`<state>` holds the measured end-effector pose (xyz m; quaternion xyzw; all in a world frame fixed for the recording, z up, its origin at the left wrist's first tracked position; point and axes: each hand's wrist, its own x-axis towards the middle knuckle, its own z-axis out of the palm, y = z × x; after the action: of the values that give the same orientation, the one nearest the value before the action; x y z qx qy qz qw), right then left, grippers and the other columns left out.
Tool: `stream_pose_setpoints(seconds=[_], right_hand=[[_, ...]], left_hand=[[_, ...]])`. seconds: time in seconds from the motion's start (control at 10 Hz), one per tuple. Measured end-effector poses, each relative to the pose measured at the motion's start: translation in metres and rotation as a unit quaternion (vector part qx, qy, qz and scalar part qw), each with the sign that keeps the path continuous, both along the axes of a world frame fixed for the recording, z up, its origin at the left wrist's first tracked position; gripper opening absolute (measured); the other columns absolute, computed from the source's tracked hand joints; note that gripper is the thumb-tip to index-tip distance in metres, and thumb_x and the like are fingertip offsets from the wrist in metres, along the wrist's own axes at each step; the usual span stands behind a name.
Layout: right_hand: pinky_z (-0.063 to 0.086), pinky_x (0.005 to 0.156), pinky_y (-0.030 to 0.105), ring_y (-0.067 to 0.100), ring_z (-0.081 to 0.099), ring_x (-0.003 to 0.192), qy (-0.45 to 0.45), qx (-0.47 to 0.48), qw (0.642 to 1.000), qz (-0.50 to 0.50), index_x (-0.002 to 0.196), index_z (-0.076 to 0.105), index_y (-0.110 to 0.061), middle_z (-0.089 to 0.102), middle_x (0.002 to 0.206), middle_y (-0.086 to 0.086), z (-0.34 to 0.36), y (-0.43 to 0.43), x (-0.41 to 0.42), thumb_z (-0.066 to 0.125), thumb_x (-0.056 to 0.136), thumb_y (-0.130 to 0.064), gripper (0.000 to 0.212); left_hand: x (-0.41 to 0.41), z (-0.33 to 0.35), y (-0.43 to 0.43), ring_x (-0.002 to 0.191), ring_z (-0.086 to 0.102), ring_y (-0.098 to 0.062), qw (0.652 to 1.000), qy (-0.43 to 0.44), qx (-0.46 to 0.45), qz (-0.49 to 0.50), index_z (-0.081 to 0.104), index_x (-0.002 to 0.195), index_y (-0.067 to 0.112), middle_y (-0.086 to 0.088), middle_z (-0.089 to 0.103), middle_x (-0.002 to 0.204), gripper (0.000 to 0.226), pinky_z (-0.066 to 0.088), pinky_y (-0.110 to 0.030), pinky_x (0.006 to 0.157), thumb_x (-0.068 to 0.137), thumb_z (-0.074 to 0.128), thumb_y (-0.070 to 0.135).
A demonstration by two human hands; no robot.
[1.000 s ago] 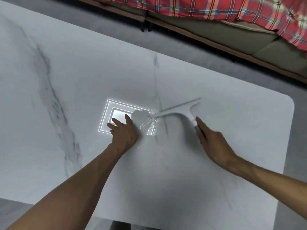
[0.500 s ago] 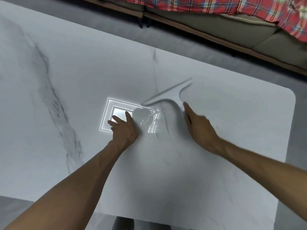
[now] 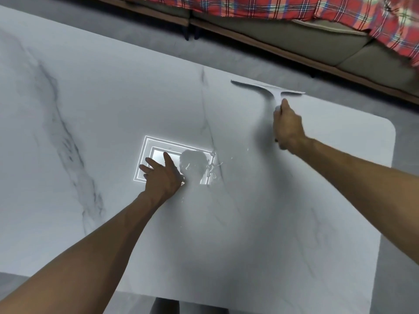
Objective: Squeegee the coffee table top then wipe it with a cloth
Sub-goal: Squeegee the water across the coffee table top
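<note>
A white marble coffee table top [image 3: 113, 105] with grey veins fills most of the view. My right hand [image 3: 287, 125] is shut on the handle of a white squeegee [image 3: 269, 89], whose blade lies along the table's far edge. My left hand [image 3: 162, 175] rests flat on the table near the middle, fingers spread, holding nothing. Small streaks and drops of water [image 3: 213, 165] glisten just right of my left hand. No cloth is in view.
A sofa [image 3: 294, 35] with a red plaid blanket [image 3: 249, 5] runs along the far side, across a strip of grey floor [image 3: 158, 41]. A ceiling light's bright reflection [image 3: 147, 152] shows on the table. The table's rounded right corner [image 3: 388, 132] lies beyond my right arm.
My right hand has pushed the squeegee from the wet patch in the middle away to the table's far edge, and the blade has turned level. My left hand has stayed put.
</note>
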<state>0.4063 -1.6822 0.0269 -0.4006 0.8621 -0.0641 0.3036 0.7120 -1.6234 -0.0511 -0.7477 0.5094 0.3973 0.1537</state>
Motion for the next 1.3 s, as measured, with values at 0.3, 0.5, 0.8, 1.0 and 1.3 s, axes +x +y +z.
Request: stream_pose_setpoints(seconds=[0.3, 0.5, 0.8, 1.0, 1.3], right_hand=[[0.042, 0.067, 0.037, 0.028, 0.052, 0.073, -0.094, 0.079, 0.991, 0.053, 0.152, 0.023, -0.031, 0.062, 0.091, 0.011, 0.031, 0.145, 0.053, 0.028, 0.104, -0.037, 0.049], [0.043, 0.067, 0.037, 0.032, 0.052, 0.083, -0.052, -0.014, 0.995, 0.087, 0.148, 0.029, -0.024, 0.058, 0.098, 0.014, 0.033, 0.031, 0.061, 0.028, 0.104, -0.029, 0.044], [0.042, 0.076, 0.038, 0.042, 0.06, 0.097, -0.053, -0.023, 0.949, 0.311, 0.152, 0.025, -0.027, 0.065, 0.107, 0.02, -0.019, 0.039, 0.161, 0.037, 0.102, -0.023, 0.052], [0.049, 0.074, 0.039, 0.031, 0.063, 0.084, -0.017, 0.066, 0.91, 0.409, 0.154, 0.016, -0.034, 0.066, 0.096, 0.008, 0.004, 0.15, 0.074, 0.035, 0.103, -0.028, 0.055], [0.049, 0.082, 0.037, 0.037, 0.067, 0.095, -0.018, -0.002, 0.939, 0.344, 0.151, 0.031, -0.027, 0.071, 0.106, 0.019, 0.04, 0.107, 0.019, 0.039, 0.103, -0.033, 0.049]], left_hand=[[0.011, 0.021, 0.008, 0.137, 0.025, -0.049, 0.996, 0.057, -0.054, -0.039, 0.026, 0.148, 0.015, -0.028, 0.017, 0.152, 0.066, 0.029, -0.058, 0.109, 0.089, 0.055, 0.017], [0.03, 0.041, 0.025, 0.082, 0.057, -0.035, 0.98, 0.093, -0.163, 0.062, 0.051, 0.088, 0.0, -0.018, 0.059, 0.091, 0.017, 0.045, -0.037, 0.069, 0.09, 0.051, 0.017], [0.063, 0.044, 0.077, 0.078, 0.053, -0.032, 0.979, 0.022, -0.204, -0.011, 0.051, 0.084, 0.0, -0.015, 0.055, 0.088, 0.035, 0.045, -0.042, 0.071, 0.102, 0.037, 0.026], [0.068, 0.036, 0.1, 0.09, 0.053, -0.045, 0.984, 0.01, -0.153, -0.092, 0.052, 0.112, -0.012, -0.031, 0.054, 0.106, 0.027, 0.048, -0.054, 0.079, 0.092, 0.052, 0.005], [0.059, 0.022, 0.083, 0.127, 0.041, -0.047, 1.0, 0.003, -0.029, 0.002, 0.025, 0.144, 0.004, -0.029, 0.031, 0.145, 0.068, 0.039, -0.055, 0.1, 0.086, 0.059, 0.011]])
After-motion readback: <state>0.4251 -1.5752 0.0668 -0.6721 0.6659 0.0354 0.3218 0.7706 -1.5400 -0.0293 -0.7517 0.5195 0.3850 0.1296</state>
